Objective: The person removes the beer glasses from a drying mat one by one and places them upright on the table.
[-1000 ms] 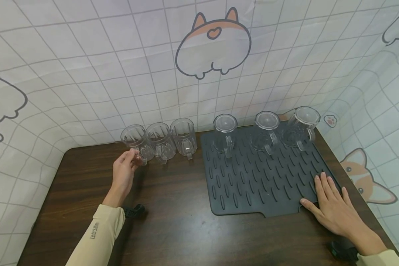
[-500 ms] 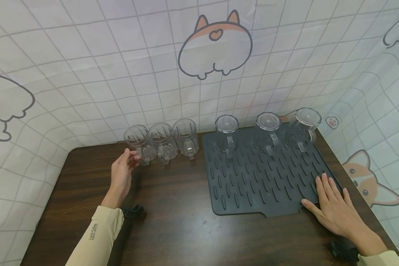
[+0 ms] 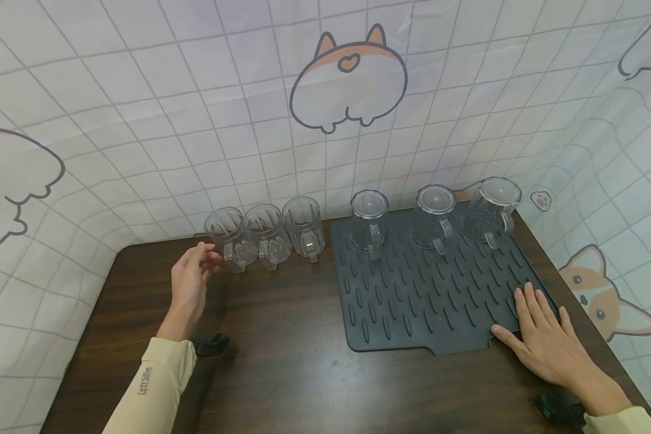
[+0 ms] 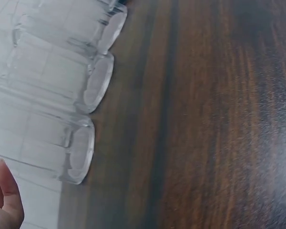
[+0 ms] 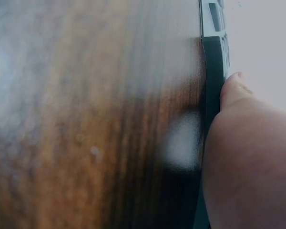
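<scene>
At the left end of a row, a clear glass mug (image 3: 232, 238) stands upright, its handle toward the front. My left hand (image 3: 188, 283) is just left of that handle, apart from it, fingers loosely bent and holding nothing. In the left wrist view, part of the left hand (image 4: 7, 195) shows beside the nearest mug (image 4: 33, 138). Two more upright mugs, a middle one (image 3: 268, 235) and a right one (image 3: 304, 226), complete the row. My right hand (image 3: 545, 337) rests flat, fingers spread, on the front right corner of a dark ridged drying mat (image 3: 412, 301).
Three more glass mugs stand upside down along the mat's back edge: a left one (image 3: 369, 220), a middle one (image 3: 433, 217) and a right one (image 3: 490, 208). The dark wooden table (image 3: 282, 361) meets a grid-patterned cloth wall (image 3: 239, 90) behind.
My left hand has let go of the leftmost mug's handle and drawn back to the left. The mugs stay in place, and the right hand has not moved on the mat.
</scene>
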`<state>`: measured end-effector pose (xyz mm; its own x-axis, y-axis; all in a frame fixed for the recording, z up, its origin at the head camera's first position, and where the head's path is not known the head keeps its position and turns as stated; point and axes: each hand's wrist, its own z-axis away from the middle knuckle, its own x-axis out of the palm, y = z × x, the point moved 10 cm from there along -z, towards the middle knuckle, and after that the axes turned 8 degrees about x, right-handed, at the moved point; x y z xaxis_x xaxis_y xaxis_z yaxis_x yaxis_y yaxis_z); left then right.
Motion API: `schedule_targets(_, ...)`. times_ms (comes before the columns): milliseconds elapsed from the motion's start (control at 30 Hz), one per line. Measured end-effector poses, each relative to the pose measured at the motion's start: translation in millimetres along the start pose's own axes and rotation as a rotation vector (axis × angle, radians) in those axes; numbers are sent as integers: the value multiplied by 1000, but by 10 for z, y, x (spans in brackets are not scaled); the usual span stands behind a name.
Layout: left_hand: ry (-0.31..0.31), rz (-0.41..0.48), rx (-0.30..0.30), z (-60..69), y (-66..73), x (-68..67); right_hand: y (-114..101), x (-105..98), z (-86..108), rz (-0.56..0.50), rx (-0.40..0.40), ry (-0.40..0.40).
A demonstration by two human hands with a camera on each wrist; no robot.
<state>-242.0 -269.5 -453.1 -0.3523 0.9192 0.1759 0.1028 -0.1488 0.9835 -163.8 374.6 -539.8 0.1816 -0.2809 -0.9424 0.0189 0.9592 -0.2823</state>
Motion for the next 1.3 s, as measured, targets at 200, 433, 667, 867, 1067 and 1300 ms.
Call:
schedule_targets(200,-11,11,12,-29,70,-8,-5,-7,0,-1,-7,0)
schedule_targets(433,-16,30,49,-34,162,41,-3,-15,0,-2,-7,13)
schedule_targets(667,-58,0,79,-2,267,167,-5,-17,-6,-5,-4,18)
schedule_targets(867,-94,-26,92,37,347,280,-10,-17,-2,-7,-1,13)
schedule_targets(1067,-144,-36,107,93,397,436,-17,-20,7,-12,-2,14)
schedule_targets(1300,-192,-50,121,169,443,637,-11,-21,12,-6,-4,27)
